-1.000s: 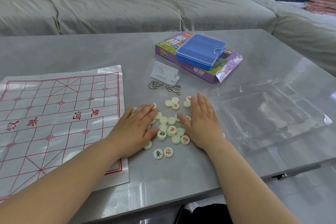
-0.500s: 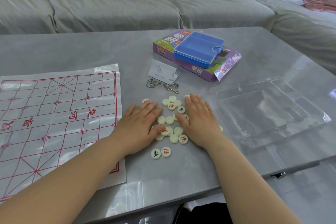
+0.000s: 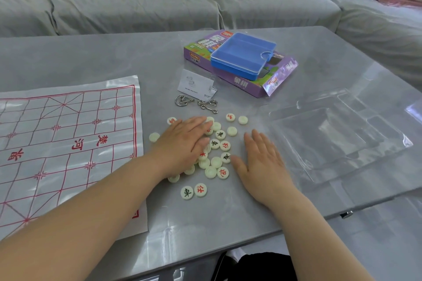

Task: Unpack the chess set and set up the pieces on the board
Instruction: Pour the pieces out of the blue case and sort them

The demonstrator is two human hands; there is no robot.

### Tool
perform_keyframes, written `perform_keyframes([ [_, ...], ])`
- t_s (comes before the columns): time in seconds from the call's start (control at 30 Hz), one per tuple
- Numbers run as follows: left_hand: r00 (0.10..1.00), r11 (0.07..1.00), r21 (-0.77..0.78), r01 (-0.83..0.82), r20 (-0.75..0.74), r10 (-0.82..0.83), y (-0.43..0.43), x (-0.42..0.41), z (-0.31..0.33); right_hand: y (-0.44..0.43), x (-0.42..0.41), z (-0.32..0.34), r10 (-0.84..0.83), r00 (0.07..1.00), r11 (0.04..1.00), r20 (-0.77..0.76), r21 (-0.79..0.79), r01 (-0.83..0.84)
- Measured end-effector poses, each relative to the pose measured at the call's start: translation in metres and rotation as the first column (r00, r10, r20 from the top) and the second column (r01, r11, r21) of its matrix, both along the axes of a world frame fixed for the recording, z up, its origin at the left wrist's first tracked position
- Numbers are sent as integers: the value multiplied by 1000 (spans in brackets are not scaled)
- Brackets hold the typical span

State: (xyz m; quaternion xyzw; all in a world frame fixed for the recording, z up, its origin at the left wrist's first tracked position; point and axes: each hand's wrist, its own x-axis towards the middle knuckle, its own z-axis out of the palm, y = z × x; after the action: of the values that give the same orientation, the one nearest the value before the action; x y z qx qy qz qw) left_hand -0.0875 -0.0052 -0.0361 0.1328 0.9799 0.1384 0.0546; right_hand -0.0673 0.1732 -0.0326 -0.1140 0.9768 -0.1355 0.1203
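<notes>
Head view: flat left hand (image 3: 182, 143) presses round cream chess pieces (image 3: 214, 143) piled on grey table (image 3: 91, 57); right hand (image 3: 262, 162), fingers straight, rests beside them, right of red-lined paper board (image 3: 57, 143).

One board sheet (image 3: 68, 143), one purple box (image 3: 251, 85), one blue case (image 3: 242, 55), one clear tray (image 3: 338, 134), one card (image 3: 194, 83), two wire puzzles (image 3: 181, 101). About twenty-two round pieces (image 3: 216, 162) show, some partly under the left hand (image 3: 182, 143).

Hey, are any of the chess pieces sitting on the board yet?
No, the visible round pieces all lie on the grey table beside the board, and no piece stands on its red grid.
</notes>
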Motion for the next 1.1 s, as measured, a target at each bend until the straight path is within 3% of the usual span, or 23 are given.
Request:
perform_keyframes([
  [0.13,998,990,-133,50,41,-45,0,0,-6,1,1,-7,51,998,998,-22,26,-51],
  [0.27,999,991,-126,38,36,-34,2,1,-5,-7,3,-9,185,980,979,-76,-75,-191],
  [0.4,998,999,-25,-37,-58,35,4,7,-3,-10,6,-7,210,969,939,-130,-248,-237],
  [0.5,987,996,47,-71,-138,77,-5,19,6,-10,10,-5,283,927,918,-247,-209,-336],
  [0.67,988,997,42,-61,-142,67,-34,57,-1,-22,25,-4,393,903,902,-173,-115,-415],
  [0.8,996,996,-88,-28,-88,20,-46,90,-9,-30,38,-6,348,912,936,-217,20,-352],
  [0.93,995,996,-83,-9,-104,1,-47,105,-13,-41,57,-11,429,865,903,-261,90,-421],
  [1.1,998,990,-139,-27,-65,18,-48,104,-7,-41,57,-3,315,921,949,-229,65,-309],
])
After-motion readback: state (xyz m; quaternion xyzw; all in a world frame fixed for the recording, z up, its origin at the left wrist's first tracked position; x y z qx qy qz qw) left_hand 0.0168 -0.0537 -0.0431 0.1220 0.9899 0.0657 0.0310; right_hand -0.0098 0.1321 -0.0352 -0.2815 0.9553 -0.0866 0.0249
